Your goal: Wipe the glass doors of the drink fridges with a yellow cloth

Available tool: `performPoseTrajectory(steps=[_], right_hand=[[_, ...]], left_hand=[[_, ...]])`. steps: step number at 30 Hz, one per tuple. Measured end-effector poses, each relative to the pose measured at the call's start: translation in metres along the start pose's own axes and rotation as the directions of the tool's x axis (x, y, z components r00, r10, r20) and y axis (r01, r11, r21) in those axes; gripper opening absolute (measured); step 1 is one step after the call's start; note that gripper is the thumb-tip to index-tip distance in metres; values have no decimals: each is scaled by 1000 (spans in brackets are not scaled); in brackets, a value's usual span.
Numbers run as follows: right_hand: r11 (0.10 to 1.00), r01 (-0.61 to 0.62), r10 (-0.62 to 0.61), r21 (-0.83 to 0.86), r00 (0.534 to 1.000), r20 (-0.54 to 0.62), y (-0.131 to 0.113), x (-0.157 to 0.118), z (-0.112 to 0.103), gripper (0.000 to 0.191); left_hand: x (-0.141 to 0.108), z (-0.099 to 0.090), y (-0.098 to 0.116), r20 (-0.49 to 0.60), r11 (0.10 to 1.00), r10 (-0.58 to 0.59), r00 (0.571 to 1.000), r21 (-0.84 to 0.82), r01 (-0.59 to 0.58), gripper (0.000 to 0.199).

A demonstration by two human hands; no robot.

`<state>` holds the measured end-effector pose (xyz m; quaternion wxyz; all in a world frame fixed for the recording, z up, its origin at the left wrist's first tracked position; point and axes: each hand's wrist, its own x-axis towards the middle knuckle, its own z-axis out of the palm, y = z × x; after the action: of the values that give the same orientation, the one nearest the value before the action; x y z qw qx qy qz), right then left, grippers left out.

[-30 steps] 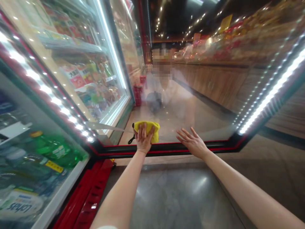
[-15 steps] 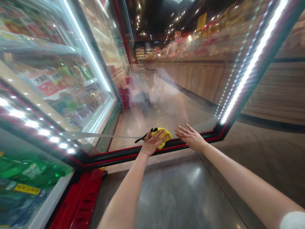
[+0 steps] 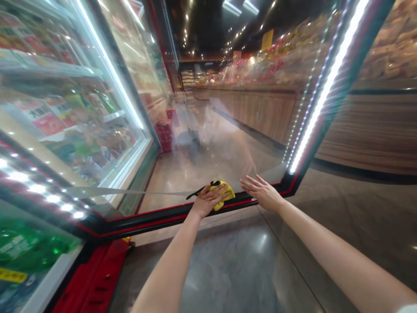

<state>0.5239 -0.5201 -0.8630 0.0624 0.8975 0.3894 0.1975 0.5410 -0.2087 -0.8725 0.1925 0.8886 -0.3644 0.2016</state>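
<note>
Yellow cloth lies over the upper edge of the lower rail below the glass pane, grasped under the fingers of the left hand; the right hand, fingers spread and holding nothing, rests at the rail just beside it. A second ago the cloth sat more on the pane and farther from the right hand; it has slid toward that hand, so the wiping now seems to take in the rail
</note>
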Motion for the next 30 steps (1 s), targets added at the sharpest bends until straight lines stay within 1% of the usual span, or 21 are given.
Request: performPoseTrajectory(steps=[2, 4, 6, 7, 8, 10, 11, 12, 13, 15, 18, 20, 21, 23, 25, 26, 28, 30], right_hand=[[1000, -19, 19, 0, 1000, -2, 5, -3, -3, 68], [999, -51, 51, -2, 999, -8, 10, -7, -6, 69], [996, -85, 85, -10, 996, -6, 14, -12, -7, 69], [995, -98, 98, -16, 995, 2, 15, -15, -7, 69], [994, -106, 107, -20, 994, 14, 17, -19, -6, 69], [994, -111, 112, -23, 993, 46, 20, -26, -5, 70], [994, -111, 112, -22, 992, 63, 22, -30, -5, 71], [993, -115, 116, -19, 990, 76, 25, -33, -5, 71], [993, -121, 122, -15, 989, 85, 27, -36, -5, 72], [989, -145, 145, -9, 985, 91, 32, -40, -6, 74], [982, -187, 187, -2, 978, 89, 38, -47, -6, 75], [979, -202, 201, -1, 974, 101, 41, -53, -3, 74], [979, -203, 203, -4, 973, 109, 42, -57, -2, 74], [980, -199, 199, -18, 973, 115, 45, -64, 3, 75], [979, -201, 203, -35, 974, 98, 48, -71, 7, 74], [977, -209, 212, -42, 974, 83, 50, -74, 10, 73], [970, -235, 238, -53, 970, 48, 55, -79, 14, 70], [963, -261, 262, -62, 965, 15, 59, -85, 16, 67]], left_hand=[[9, -3, 1, -33, 1000, -7, 999, 12, 7, 60], [27, -4, 6, -108, 997, -57, 993, 52, 63, 57], [40, 2, 12, -194, 985, -97, 976, 122, 122, 58], [43, 7, 14, -218, 980, -78, 973, 161, 115, 60], [42, 14, 15, -225, 977, -29, 974, 199, 75, 63], [33, 27, 13, -181, 967, 120, 976, 243, -74, 68], [28, 32, 11, -149, 957, 193, 970, 249, -152, 69], [25, 35, 9, -122, 945, 245, 962, 252, -209, 70], [24, 36, 8, -109, 937, 269, 957, 258, -235, 70], [32, 35, 9, -117, 935, 262, 958, 278, -222, 68], [55, 35, 20, -178, 934, 177, 968, 339, -108, 67], [63, 40, 27, -198, 914, 152, 968, 401, -61, 67], [64, 45, 29, -187, 898, 166, 968, 434, -70, 67], [59, 57, 29, -124, 864, 252, 960, 476, -165, 67], [54, 68, 26, -69, 832, 338, 939, 489, -264, 67], [53, 72, 24, -60, 820, 365, 929, 494, -290, 68], [58, 78, 23, -70, 808, 389, 918, 506, -304, 69], [68, 84, 28, -89, 807, 391, 916, 512, -294, 70]])
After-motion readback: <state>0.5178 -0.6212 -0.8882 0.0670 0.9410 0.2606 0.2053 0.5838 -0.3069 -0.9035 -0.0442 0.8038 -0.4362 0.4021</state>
